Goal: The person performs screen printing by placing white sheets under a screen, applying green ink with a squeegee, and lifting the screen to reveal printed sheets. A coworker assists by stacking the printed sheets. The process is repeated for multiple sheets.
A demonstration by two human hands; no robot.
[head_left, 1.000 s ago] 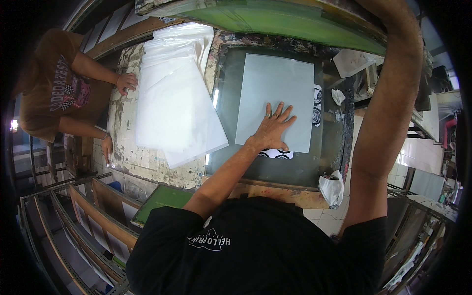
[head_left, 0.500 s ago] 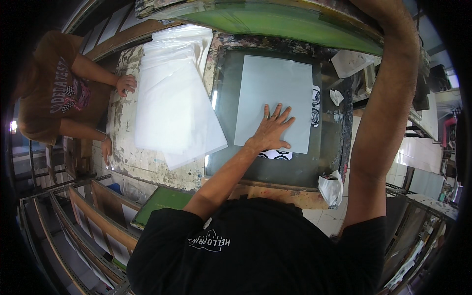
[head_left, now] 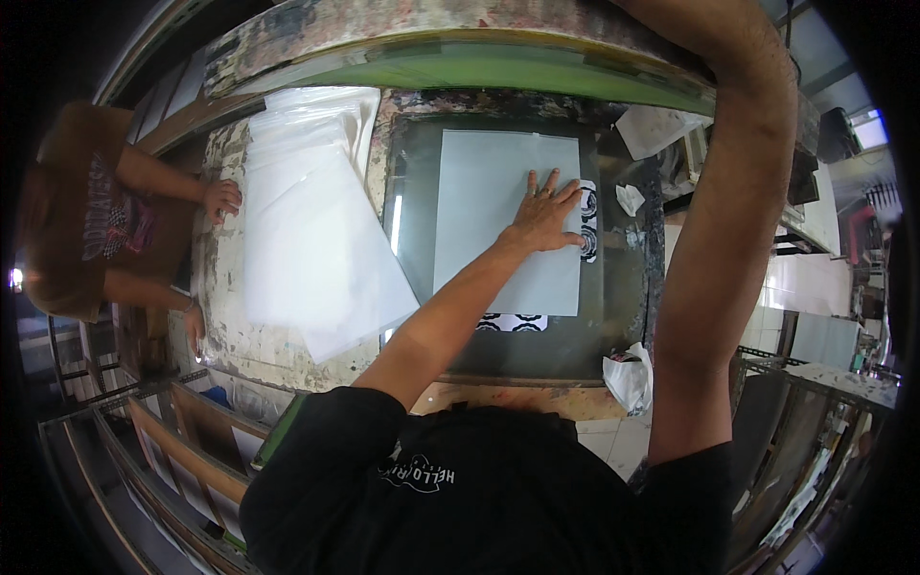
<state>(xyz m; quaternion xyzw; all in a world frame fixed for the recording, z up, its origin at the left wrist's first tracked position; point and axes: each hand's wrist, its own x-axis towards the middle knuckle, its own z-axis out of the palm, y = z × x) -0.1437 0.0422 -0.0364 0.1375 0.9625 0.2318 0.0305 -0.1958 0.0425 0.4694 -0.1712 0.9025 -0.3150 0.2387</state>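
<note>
- Your left hand (head_left: 546, 216) now lies flat, fingers spread, gripping nothing, further toward the upper right of the pale sheet (head_left: 498, 220) at frame centre.
- Your right hand is out of view beyond the raised green screen frame (head_left: 460, 67); grip cannot be told.

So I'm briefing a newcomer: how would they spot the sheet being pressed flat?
Find the dark glass bed under the raised green screen frame. The pale sheet lies centred there beneath the left hand; unlike the loose white stack beside it, black patterned prints peek out beneath its edges.
</note>
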